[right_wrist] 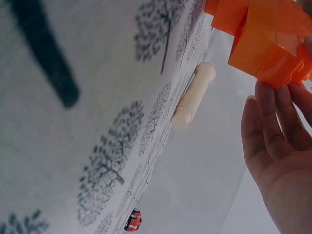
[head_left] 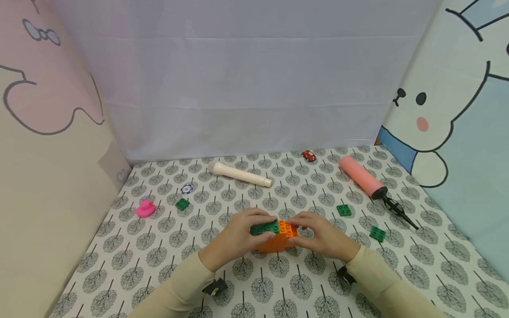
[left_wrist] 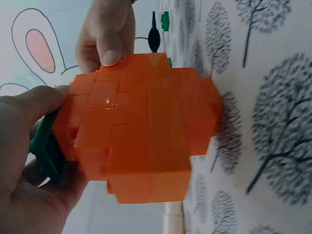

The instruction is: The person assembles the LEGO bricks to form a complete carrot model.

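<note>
An orange build of stacked toy bricks (left_wrist: 131, 126) is held between both hands, over the tree-patterned cloth. At its top left, in the head view, sits a green toy brick (head_left: 264, 227). The left hand (head_left: 238, 234) pinches this green brick, thumb on the near side and fingers behind; in the left wrist view it looks tilted against the orange bricks. From the other side, the right hand (head_left: 320, 236) grips the orange build by its right end, thumb in front. Part of the orange underside is hidden in the head view.
Loose green bricks lie at right (head_left: 343, 210) and left (head_left: 182, 204). A pink rubber duck (head_left: 145, 209) and a poker chip (head_left: 187, 189) are at left. Farther back are a white toy microphone (head_left: 240, 174), a red toy car (head_left: 308, 155) and a pink hand pump (head_left: 361, 176).
</note>
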### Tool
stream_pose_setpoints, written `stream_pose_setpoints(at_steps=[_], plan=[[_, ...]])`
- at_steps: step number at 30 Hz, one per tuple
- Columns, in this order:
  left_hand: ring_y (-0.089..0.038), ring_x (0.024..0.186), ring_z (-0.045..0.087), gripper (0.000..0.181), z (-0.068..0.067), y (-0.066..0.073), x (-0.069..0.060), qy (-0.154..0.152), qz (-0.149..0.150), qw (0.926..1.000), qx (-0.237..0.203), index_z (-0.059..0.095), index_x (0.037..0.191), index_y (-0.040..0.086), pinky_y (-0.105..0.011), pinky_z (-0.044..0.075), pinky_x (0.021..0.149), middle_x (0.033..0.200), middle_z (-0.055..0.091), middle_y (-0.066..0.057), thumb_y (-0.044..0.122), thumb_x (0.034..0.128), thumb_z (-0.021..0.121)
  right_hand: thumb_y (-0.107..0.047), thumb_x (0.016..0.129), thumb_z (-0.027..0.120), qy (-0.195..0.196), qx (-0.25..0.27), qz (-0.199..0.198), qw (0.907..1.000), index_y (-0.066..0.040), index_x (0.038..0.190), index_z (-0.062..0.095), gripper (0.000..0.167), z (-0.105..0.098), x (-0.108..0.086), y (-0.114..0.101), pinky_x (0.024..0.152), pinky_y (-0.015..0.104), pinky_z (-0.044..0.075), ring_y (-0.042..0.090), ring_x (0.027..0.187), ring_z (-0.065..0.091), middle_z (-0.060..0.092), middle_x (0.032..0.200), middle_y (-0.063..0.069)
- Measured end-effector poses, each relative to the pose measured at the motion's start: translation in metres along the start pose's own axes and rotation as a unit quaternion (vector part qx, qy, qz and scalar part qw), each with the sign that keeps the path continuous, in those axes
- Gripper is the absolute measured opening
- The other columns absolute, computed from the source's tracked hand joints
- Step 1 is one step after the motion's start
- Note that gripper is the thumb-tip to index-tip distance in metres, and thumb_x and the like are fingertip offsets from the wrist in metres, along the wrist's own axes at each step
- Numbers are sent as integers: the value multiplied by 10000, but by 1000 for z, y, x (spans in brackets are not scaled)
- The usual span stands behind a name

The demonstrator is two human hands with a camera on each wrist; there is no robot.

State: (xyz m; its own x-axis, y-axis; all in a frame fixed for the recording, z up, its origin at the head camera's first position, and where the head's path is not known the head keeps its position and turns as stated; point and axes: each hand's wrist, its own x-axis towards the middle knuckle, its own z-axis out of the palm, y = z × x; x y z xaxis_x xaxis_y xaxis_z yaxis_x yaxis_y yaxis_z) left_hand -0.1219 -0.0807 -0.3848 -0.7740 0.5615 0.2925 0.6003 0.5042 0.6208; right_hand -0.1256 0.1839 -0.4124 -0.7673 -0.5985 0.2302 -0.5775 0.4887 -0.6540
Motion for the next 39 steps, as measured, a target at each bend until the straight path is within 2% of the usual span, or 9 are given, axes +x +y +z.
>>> stream_pose_setpoints(at_steps=[6,10,13,16,18,25,30,34,39], plan=[[-128,1090,624,493,7,-12,-9,438,83,9986,-295,655,1302,124,-263,555,884,1269,667,-13,291,858,787,-394,934,688,21,-45,29,10000,-166,1304,653,436,0,0,0,902,388,563,80,1047,607,631,1220,-81],[-115,1060,633,500,8,-19,-14,515,-270,9968,-550,667,1279,149,-277,562,865,1251,675,10,350,839,796,-410,933,685,38,-52,76,10000,-172,1302,654,440,0,-1,1,895,388,563,71,1038,603,627,1218,-89],[-114,1035,647,486,7,-24,-18,485,-659,9903,-1127,682,1240,183,-288,579,843,1208,683,40,395,819,802,-421,930,686,41,-58,148,9999,-183,1304,655,445,1,-1,2,894,382,562,63,1037,598,623,1218,-98],[-114,1038,657,450,5,-29,-23,513,-945,9798,-1687,693,1195,226,-311,581,863,1168,686,81,403,801,817,-423,930,684,40,-88,179,9998,-181,1307,653,449,1,-1,1,890,387,562,74,1036,599,625,1217,-89],[-119,1060,657,430,5,-32,-26,545,-992,9754,-1892,696,1180,237,-325,570,901,1160,688,87,386,798,825,-428,932,679,40,-112,200,9997,-175,1307,652,454,1,-1,1,896,395,560,86,1040,601,628,1219,-78],[-133,1076,652,415,4,-35,-28,549,-968,9736,-1992,706,1185,217,-340,568,911,1172,689,72,352,810,823,-426,925,683,-5,-139,194,9997,-168,1345,622,497,-3,-3,2,916,417,551,108,1054,607,633,1203,-81],[-124,1074,653,419,2,-33,-26,510,-910,9775,-1834,705,1190,227,-367,557,940,1166,691,89,381,816,813,-371,937,685,287,-551,408,9972,-173,1403,571,518,-25,-25,11,871,444,553,166,1049,614,650,1182,-27],[-119,1081,652,419,1,-33,-26,493,-910,9787,-1775,706,1189,241,-391,552,952,1168,688,102,400,816,809,-338,942,693,582,-1160,993,9866,-134,1383,588,498,-50,-55,25,848,508,549,242,1080,618,642,1224,51],[-77,1082,641,419,1,-35,-26,476,-953,9799,-1684,704,1179,270,-338,537,974,1158,679,146,437,809,805,-323,910,732,545,-2242,1832,9556,-36,1321,617,514,-77,-93,44,905,639,480,448,1159,548,592,1272,227]])
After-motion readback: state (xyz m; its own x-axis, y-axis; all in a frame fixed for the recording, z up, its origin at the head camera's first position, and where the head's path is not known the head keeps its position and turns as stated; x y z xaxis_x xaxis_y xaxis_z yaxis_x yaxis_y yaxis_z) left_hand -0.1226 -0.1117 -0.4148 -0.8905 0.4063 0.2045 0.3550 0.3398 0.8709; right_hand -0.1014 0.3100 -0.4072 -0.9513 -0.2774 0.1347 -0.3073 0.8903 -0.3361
